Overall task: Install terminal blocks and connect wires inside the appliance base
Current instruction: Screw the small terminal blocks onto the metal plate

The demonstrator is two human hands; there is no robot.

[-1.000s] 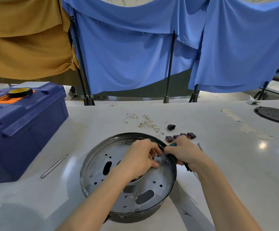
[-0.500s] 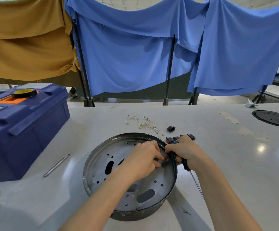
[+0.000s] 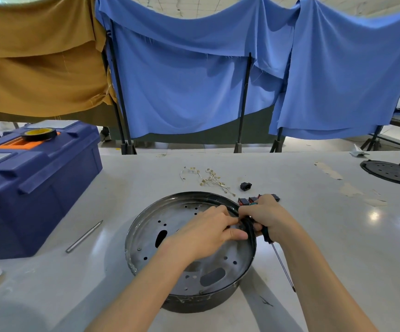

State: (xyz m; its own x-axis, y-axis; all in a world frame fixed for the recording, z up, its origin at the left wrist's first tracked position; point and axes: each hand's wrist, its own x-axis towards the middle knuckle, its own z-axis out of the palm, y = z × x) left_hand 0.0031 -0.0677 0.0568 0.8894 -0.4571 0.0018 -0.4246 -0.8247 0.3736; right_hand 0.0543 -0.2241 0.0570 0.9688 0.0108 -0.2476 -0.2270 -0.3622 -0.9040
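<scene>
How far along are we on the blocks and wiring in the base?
Done: nothing visibly; no wire shows in the base. In hand: the left hand and right hand work at its right rim, the right holding a screwdriver; what they fit is hidden. Left: blocks and the wires lie loose on the table.

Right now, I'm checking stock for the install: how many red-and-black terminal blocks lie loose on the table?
3 terminal blocks: two side by side just past the appliance base's far rim, a third poking out beyond the right hand, which may hide more.
</scene>
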